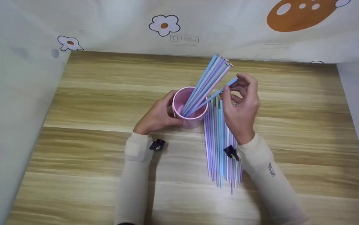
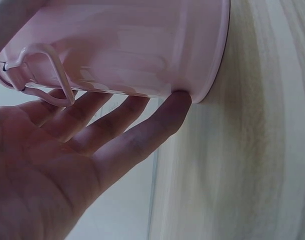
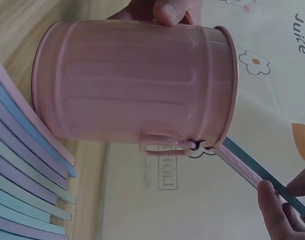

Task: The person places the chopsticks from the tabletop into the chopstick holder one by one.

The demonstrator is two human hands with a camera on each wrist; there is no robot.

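In the head view my left hand (image 1: pixel 159 114) holds a pink bucket-shaped cup (image 1: pixel 190 122) from the left, fingers round its far side and thumb at the near side. Small loop handles show on the cup (image 3: pixel 132 82) in the wrist views. Several slim pastel sticks (image 1: pixel 206 82) with silvery tops lean in it towards the far right. My right hand (image 1: pixel 243 103) pinches a slim blue stick (image 1: pixel 216 94) near its upper end, between thumb and fingers. Its lower end is inside the cup, slanting over the right rim.
A loose row of several pastel sticks (image 1: pixel 220 147) lies on the wood-patterned tabletop (image 1: pixel 88 156), right of the cup and partly under my right wrist. A pale patterned sheet (image 1: pixel 120 31) stands along the back. Small black wrist devices (image 1: pixel 157 144) are on both sleeves.
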